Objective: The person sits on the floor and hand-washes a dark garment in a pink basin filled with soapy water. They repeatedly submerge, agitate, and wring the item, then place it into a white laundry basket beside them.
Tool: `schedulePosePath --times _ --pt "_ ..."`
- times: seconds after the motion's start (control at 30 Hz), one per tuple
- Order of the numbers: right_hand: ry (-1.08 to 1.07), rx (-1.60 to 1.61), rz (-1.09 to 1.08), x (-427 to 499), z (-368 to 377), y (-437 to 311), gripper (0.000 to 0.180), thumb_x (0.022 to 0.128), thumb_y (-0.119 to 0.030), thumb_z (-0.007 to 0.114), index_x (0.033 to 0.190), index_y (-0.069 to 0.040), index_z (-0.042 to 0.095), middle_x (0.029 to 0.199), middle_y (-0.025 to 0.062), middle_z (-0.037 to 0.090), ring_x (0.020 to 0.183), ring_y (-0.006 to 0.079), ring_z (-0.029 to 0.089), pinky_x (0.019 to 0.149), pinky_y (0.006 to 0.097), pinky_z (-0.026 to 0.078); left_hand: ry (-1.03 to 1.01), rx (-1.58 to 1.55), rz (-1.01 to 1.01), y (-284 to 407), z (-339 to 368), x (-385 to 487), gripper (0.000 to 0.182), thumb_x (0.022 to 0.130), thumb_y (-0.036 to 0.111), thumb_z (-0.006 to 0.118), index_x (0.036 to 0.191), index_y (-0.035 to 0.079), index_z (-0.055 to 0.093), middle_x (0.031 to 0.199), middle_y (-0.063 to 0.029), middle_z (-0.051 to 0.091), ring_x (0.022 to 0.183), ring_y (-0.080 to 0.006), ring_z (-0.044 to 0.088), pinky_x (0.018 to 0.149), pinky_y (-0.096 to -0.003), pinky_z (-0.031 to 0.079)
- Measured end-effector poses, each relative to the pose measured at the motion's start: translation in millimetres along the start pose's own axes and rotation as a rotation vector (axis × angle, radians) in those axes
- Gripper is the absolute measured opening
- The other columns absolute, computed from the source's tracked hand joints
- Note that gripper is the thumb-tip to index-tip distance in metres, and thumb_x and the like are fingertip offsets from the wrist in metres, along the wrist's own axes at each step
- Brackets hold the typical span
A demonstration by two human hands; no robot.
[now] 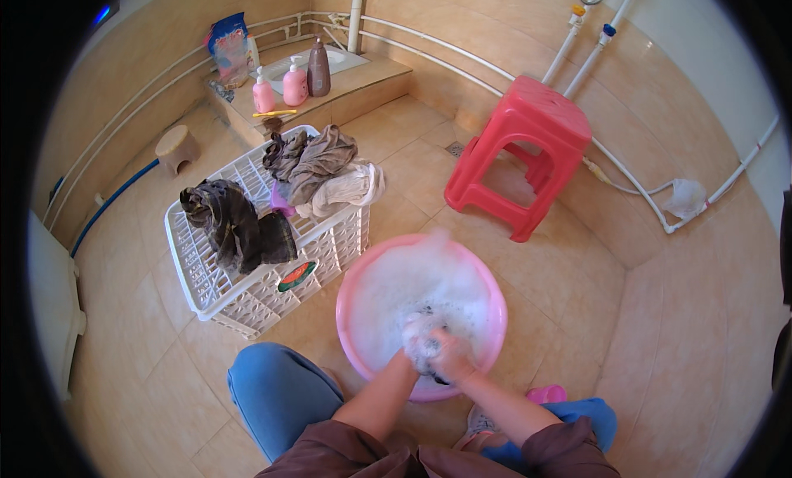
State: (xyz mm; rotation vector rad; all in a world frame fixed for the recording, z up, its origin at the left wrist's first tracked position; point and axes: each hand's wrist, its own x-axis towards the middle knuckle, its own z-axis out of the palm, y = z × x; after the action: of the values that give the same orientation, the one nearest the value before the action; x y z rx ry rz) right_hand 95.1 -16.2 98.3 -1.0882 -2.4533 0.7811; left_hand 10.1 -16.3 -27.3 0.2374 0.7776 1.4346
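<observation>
A round pink plastic basin full of white suds stands on the floor before me. Over its near part, both hands meet around a foam-covered dark cloth. My left hand grips the bundle from the left, its fingers mostly buried in lather. From the right, my right hand is closed on the same cloth, slightly blurred. Most of the cloth is hidden by foam and hands.
Left of the basin stands an upturned white plastic crate, bearing a dark checked garment and twisted wet clothes. A red plastic stool stands behind right. Pump bottles line a tiled ledge. A pink cup lies near my right knee.
</observation>
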Motion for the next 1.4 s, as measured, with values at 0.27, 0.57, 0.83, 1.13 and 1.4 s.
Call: schedulePosePath --times 0.27,0.57,0.83,1.13,1.4 --pt "0.151 0.08 0.124 18 -9 26 0.028 0.079 -0.032 0.053 0.07 -0.006 0.053 0.067 0.0191 0.056 0.062 0.0343 0.055 0.057 0.0399 0.043 0.032 -0.284 -0.124 43 64 -22 0.012 0.082 0.019 0.046 0.081 0.01 0.054 0.074 -0.0033 0.052 0.068 -0.0151 0.05 0.06 -0.0288 0.043" --pt "-0.308 0.482 0.004 36 -63 38 0.083 0.065 -0.046 0.068 0.121 0.0 0.027 0.113 0.0189 0.044 0.107 0.032 0.042 0.092 0.0345 0.033 -0.045 0.578 0.124 100 103 -25 0.022 0.08 0.026 0.054 0.082 0.005 0.06 0.079 -0.0037 0.058 0.072 -0.0112 0.052 0.063 -0.0267 0.043" --pt "0.088 0.314 0.266 40 -48 11 0.035 0.072 -0.023 0.065 0.089 0.001 0.046 0.081 0.016 0.058 0.077 0.0252 0.058 0.069 0.0338 0.045 0.215 0.125 0.124 93 98 -17 0.033 0.083 0.034 0.051 0.089 0.002 0.057 0.079 -0.0054 0.058 0.07 -0.0131 0.054 0.062 -0.0269 0.044" --pt "0.438 0.356 0.32 71 -61 35 0.027 0.073 -0.014 0.062 0.093 0.0 0.049 0.084 0.0102 0.058 0.075 0.0194 0.055 0.068 0.0313 0.045 -0.351 0.245 0.123 86 120 -39 0.068 0.07 0.024 0.069 0.122 0.002 0.031 0.111 -0.0066 0.045 0.099 -0.0134 0.042 0.084 -0.0292 0.037" --pt "0.033 1.434 0.383 80 -78 10 0.028 0.073 -0.009 0.058 0.1 -0.004 0.051 0.081 0.0106 0.057 0.067 0.0188 0.057 0.055 0.0279 0.048 -0.076 0.385 -0.129 80 118 -32 0.035 0.063 0.009 0.066 0.096 0.004 0.053 0.08 -0.004 0.056 0.073 -0.0146 0.053 0.064 -0.03 0.044"
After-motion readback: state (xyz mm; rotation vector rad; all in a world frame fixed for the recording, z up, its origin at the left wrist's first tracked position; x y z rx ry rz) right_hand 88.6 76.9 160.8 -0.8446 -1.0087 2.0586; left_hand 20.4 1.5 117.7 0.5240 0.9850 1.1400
